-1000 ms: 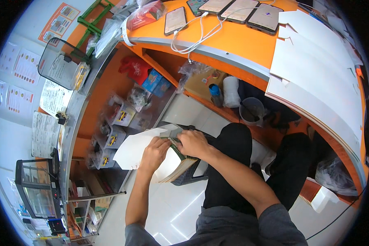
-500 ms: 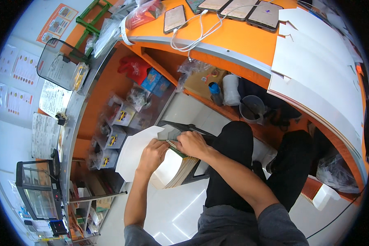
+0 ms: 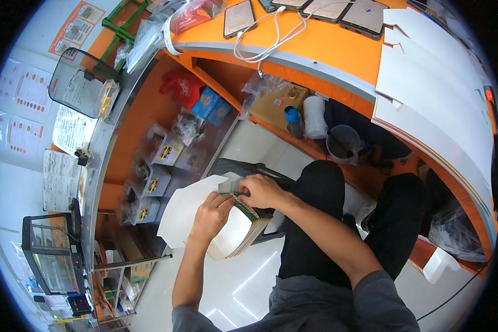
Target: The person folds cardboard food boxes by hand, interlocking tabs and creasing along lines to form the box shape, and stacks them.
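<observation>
A paper food box [image 3: 231, 231], white inside with a dark green printed side, stands open on top of a nested stack of similar boxes. Its broad white flap [image 3: 181, 211] spreads out to the left. My left hand [image 3: 211, 214] pinches the box's far edge. Close beside it, the fingers of my right hand [image 3: 262, 192] are bent over the same edge and grip the folded side and a small greyish flap [image 3: 229, 183]. Beneath the stack is a black stool [image 3: 235, 166], mostly covered by the boxes and my hands.
An orange counter [image 3: 337, 69] curves ahead, with phones [image 3: 362, 19], a white cable [image 3: 268, 48] and a pile of flat white cardboard [image 3: 431, 88]. Plastic bins [image 3: 156, 181] line the left shelf. Below the counter are a blue-capped bottle [image 3: 293, 120] and a clear bucket [image 3: 343, 144].
My right hand's fingers have curled further over the box edge, and my left hand has shifted slightly right and down along it. The whole view has moved a little.
</observation>
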The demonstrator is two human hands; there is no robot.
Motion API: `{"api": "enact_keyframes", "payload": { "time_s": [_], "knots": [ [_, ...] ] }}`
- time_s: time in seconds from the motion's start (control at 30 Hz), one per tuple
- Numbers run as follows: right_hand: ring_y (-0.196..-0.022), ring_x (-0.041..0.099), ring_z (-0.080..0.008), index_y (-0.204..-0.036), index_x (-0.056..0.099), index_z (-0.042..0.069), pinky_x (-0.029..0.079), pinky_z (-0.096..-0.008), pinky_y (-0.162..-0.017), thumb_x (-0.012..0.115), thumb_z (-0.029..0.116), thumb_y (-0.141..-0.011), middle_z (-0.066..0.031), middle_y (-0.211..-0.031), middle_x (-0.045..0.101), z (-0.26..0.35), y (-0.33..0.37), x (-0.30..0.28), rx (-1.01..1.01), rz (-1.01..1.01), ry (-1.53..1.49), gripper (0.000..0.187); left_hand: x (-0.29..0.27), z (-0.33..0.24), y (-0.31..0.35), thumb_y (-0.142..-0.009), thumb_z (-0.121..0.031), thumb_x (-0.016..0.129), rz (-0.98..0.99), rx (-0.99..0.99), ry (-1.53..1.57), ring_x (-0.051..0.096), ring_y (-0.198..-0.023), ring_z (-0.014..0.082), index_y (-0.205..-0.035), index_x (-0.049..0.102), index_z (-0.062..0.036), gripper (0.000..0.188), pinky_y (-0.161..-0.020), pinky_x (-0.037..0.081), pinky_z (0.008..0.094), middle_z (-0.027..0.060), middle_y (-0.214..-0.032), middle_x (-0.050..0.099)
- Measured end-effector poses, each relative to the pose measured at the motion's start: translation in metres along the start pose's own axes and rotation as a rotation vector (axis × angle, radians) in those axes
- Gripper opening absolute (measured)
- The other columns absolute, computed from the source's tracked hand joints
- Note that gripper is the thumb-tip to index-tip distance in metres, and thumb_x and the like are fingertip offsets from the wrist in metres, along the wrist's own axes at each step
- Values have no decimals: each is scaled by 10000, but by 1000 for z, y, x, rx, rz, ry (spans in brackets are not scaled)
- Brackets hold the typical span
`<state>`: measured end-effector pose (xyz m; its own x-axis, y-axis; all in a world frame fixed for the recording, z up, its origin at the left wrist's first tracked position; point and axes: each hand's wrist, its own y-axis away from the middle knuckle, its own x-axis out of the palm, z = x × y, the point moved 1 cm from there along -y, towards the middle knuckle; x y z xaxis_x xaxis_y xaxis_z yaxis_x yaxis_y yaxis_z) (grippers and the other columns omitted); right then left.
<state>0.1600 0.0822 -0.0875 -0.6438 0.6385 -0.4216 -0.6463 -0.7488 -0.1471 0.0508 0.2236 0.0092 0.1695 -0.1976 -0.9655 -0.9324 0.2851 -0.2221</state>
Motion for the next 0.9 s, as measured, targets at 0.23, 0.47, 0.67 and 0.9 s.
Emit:
{"api": "enact_keyframes", "payload": {
  "time_s": [0.23,0.47,0.67,0.9],
  "knots": [
    [-1030,704,-388,-947,761,29,562,-477,-899,764,179,-750,-238,-1017,726,38,-20,-15,183,235,319,247,-1,3,5,-766,5,729,34,48,-45,662,-882,247,-947,733,-36,186,-756,580,361,66,-986,731],
    [-1033,698,-409,-928,756,9,560,-499,-885,746,155,-765,-254,-1043,716,35,-15,-5,189,118,244,218,-1,6,2,-739,27,707,40,30,26,666,-872,264,-882,729,-27,154,-766,571,369,75,-933,727],
    [-930,704,-441,-903,744,-4,563,-509,-840,731,141,-772,-276,-972,714,16,-9,7,137,79,141,196,1,10,-4,-785,8,698,134,-23,110,672,-878,293,-883,727,-15,105,-786,567,405,106,-904,721],
    [-914,703,-410,-909,733,-11,552,-495,-824,695,183,-843,-258,-897,704,-1,-2,23,120,38,-141,208,22,23,6,-856,-45,684,200,-35,65,671,-915,317,-928,710,-15,83,-788,559,404,123,-951,710]
  ]
}}
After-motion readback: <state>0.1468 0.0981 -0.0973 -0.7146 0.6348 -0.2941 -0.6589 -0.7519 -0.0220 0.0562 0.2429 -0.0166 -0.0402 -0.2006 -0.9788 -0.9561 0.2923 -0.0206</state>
